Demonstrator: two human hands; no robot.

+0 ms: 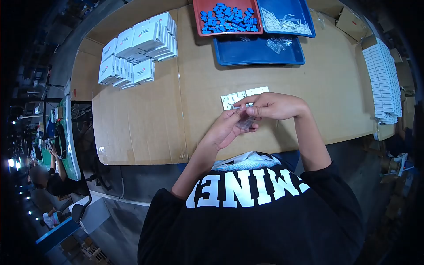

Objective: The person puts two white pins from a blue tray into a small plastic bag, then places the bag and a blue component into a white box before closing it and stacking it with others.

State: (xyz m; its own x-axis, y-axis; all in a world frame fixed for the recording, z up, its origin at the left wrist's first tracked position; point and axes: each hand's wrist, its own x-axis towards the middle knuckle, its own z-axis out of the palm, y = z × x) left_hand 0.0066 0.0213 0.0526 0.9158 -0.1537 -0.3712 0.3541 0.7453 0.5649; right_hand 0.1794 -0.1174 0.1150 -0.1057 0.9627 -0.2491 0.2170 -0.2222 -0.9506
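Observation:
My left hand (227, 129) and my right hand (277, 106) meet over the near middle of the cardboard-covered table (141, 123). Between them is a small clear plastic bag (245, 123), with the fingers of my left hand closed round it. The fingertips of my right hand are pinched together at the bag's upper end. Just beyond the hands lies a white plate-like part (230, 99) with small pieces on it, next to another white part (257, 90). My right hand partly hides both.
A red tray (198, 17) of blue pieces and a blue tray (312, 26) of white sticks overlap another blue tray (260, 62) holding clear bags. White boxes are stacked left (143, 37) and right (380, 81). At far left sits another person (64, 179).

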